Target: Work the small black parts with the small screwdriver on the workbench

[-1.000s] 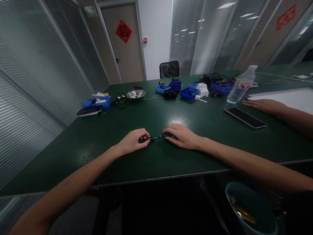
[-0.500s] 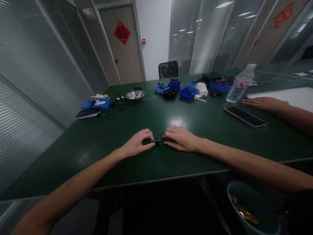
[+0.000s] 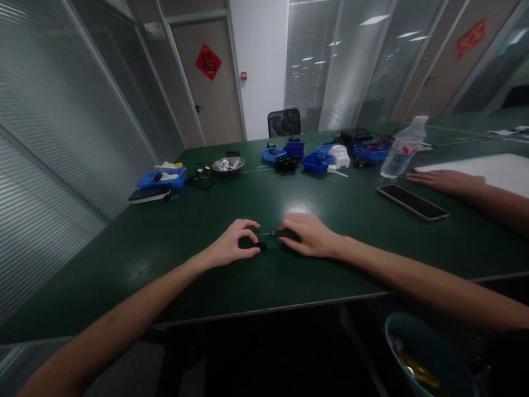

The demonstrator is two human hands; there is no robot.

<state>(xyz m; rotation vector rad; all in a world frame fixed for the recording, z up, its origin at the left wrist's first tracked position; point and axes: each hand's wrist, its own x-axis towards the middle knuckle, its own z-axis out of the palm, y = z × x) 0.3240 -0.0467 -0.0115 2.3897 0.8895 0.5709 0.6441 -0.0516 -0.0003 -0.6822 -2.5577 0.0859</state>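
Just above the table, my left hand (image 3: 233, 242) pinches a small black piece (image 3: 262, 246) between thumb and bent forefinger, the other fingers curved above it. Its kind is too small and dark to tell. Facing it, my right hand (image 3: 308, 234) has its fingers closed on a slim dark-handled screwdriver (image 3: 273, 234). The thin metal shaft points left toward my left hand, passing above the black piece and apart from it. Most of the handle is hidden in my right palm.
On the green table (image 3: 206, 298) stand blue trays (image 3: 316, 161), a metal bowl (image 3: 228, 165) and a water bottle (image 3: 404, 148). A phone (image 3: 412, 202) lies at right, near another person's hand (image 3: 446, 181). Below the table's edge is a teal bin (image 3: 390, 336).
The screwdriver has drawn apart from the black piece, so its shaft now shows. My left fingers have spread a little, and the black piece sits slightly lower.
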